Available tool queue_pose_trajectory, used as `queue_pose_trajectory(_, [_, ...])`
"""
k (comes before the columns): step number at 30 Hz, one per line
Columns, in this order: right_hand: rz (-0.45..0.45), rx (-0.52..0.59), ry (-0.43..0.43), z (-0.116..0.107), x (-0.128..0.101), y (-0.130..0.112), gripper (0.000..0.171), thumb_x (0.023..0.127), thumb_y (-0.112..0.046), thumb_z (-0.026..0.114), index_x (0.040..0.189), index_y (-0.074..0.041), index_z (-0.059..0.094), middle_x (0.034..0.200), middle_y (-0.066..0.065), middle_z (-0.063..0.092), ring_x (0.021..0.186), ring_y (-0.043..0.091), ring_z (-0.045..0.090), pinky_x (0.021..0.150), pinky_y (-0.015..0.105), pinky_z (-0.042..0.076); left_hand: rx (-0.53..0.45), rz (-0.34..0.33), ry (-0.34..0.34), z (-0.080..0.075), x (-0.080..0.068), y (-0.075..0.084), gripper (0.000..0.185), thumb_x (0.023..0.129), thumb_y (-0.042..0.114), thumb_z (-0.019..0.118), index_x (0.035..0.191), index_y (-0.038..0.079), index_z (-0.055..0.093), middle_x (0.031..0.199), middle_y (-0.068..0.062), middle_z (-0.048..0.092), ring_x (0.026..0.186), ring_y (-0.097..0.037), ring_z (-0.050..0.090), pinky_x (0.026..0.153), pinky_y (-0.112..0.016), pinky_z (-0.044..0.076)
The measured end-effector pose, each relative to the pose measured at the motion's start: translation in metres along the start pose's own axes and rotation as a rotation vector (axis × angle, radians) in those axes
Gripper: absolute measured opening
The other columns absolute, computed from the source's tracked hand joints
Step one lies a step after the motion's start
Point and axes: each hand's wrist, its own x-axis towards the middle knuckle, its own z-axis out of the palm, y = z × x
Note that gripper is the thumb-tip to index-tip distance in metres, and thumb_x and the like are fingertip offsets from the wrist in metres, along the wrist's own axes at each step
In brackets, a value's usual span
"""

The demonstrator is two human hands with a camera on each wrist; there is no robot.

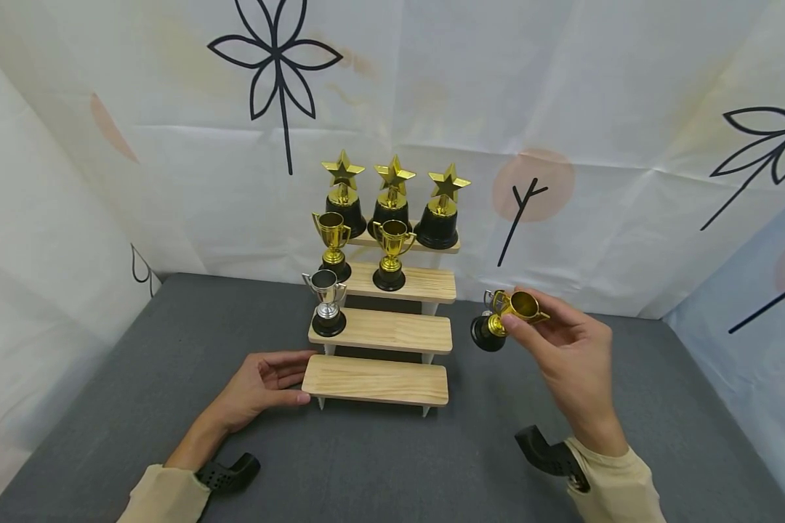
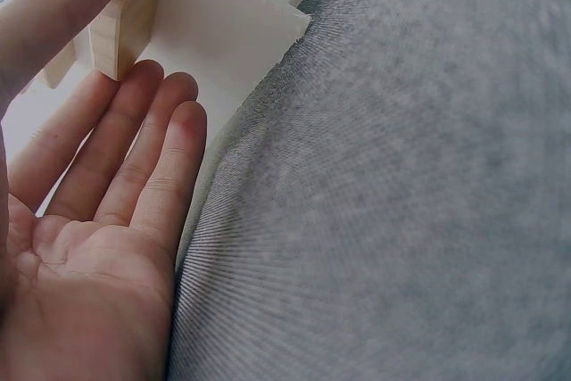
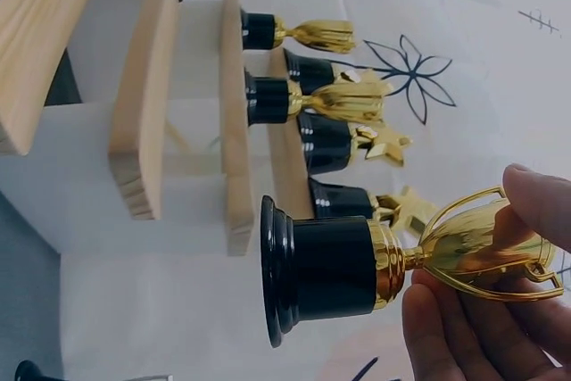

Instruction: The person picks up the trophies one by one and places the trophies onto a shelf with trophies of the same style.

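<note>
Here, right hand (image 1: 565, 345) pinches gold cup (image 3: 387, 260) by bowl (image 3: 459, 247) — base (image 3: 330, 265) free; left hand (image 1: 262, 385), uncurled, perhaps steadies near tier (image 1: 374, 379).

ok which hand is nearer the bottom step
Left: the left hand is at the left end of the bottom step, while the right hand holds a gold cup out past its right end.

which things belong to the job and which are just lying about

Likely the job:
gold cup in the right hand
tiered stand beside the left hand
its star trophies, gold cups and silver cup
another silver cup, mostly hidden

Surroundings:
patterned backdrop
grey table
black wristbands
Likely the job:
gold cup in the right hand
tiered stand beside the left hand
its star trophies, gold cups and silver cup
another silver cup, mostly hidden

Surroundings:
patterned backdrop
grey table
black wristbands
</note>
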Motion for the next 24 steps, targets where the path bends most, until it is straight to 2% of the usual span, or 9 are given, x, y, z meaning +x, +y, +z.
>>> queue_pose_trajectory(6, [-0.012,-0.008,-0.006,0.0,-0.002,-0.006,0.039,0.085,0.012,0.075,0.123,0.014,0.065,0.116,0.013,0.07,0.101,0.017,0.071,0.087,0.021,0.06,-0.007,0.013,-0.01,-0.001,0.0,-0.002,0.07,0.081,-0.01,0.079,0.141,-0.019,0.044,0.143,-0.036,0.047,0.122,-0.019,0.063,0.102,-0.035,0.054])
queue_pose_trajectory(16, [-0.048,0.091,-0.017,-0.002,-0.004,-0.014,0.038,0.084,0.017,0.072,0.122,0.017,0.064,0.117,0.019,0.07,0.099,0.021,0.071,0.085,0.022,0.061,0.0,0.01,-0.007,-0.001,0.0,-0.001,0.071,0.081,-0.009,0.08,0.141,-0.019,0.044,0.143,-0.038,0.046,0.122,-0.018,0.063,0.102,-0.035,0.054])
queue_pose_trajectory(24, [-0.087,0.164,-0.027,-0.003,-0.005,-0.017,0.038,0.084,0.02,0.071,0.121,0.018,0.064,0.116,0.018,0.071,0.101,0.023,0.071,0.086,0.023,0.061,-0.002,0.01,-0.006,0.0,0.001,-0.001,0.071,0.081,-0.008,0.08,0.141,-0.019,0.045,0.143,-0.038,0.046,0.121,-0.018,0.063,0.101,-0.035,0.055])
